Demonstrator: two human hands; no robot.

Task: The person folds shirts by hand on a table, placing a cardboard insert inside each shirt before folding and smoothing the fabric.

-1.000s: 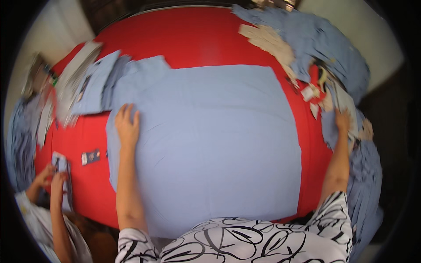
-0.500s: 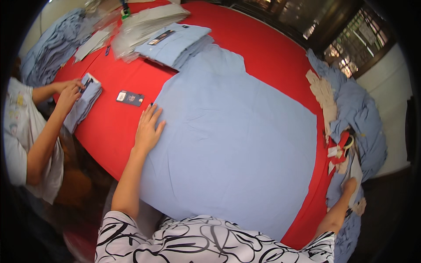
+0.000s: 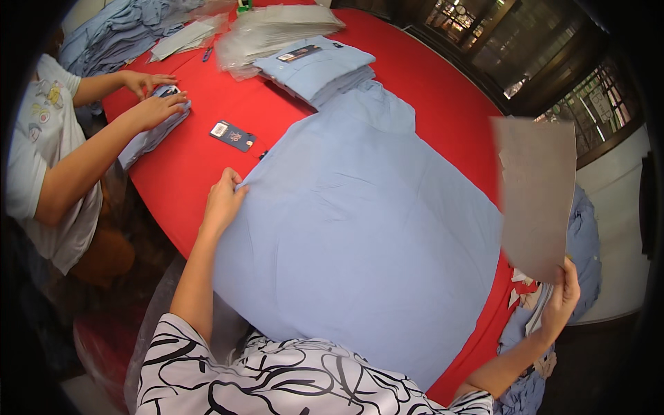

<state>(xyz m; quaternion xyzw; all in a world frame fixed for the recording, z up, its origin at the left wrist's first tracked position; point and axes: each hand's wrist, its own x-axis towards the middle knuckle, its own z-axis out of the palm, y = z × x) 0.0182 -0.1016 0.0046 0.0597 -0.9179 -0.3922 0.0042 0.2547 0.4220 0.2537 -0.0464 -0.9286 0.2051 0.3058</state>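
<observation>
By the left edge of the red table (image 3: 180, 190), a folded garment (image 3: 146, 143) is touched by a co-worker's hands (image 3: 158, 108); bare red is seen between it and the dark tag (image 3: 233, 136). The left border of the spread blue garment (image 3: 366, 242) is pinched by the left hand (image 3: 225, 202). Its narrower part is pointed at the folded stack (image 3: 321, 66); its long axis cannot be told. Near the right edge, the grey board (image 3: 536, 197), long axis steep, is gripped at its lower end by the right hand (image 3: 561, 299), thumb and fingers closed.
</observation>
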